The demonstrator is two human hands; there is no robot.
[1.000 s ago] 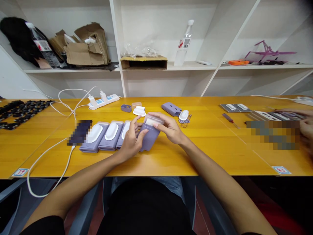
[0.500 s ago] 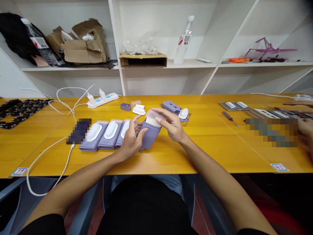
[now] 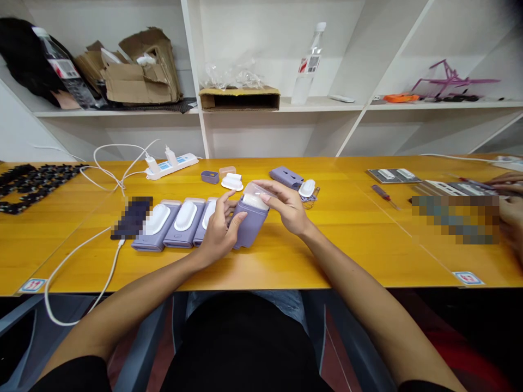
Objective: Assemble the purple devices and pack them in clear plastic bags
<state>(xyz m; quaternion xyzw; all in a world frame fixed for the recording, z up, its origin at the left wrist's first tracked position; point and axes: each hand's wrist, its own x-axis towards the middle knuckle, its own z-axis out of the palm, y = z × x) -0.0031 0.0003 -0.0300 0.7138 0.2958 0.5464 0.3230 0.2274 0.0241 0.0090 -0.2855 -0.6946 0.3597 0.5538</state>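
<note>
Clear cap (image 3: 252, 189) has shifted at rim of purple case (image 3: 252, 224) (table (image 3: 359, 228) spreads rightward).

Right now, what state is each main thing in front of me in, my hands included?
Left hand: gripping the purple case.
Right hand: holding the translucent cap.
Purple case: tilted, white part showing at top.
Translucent cap: at the case's top; seating unclear.
Three purple cases: lying in a row, white pieces on top.
Power strip: two plugs inserted.
Screwdriver: lying down.
Central bottle: upright, capped.
</note>
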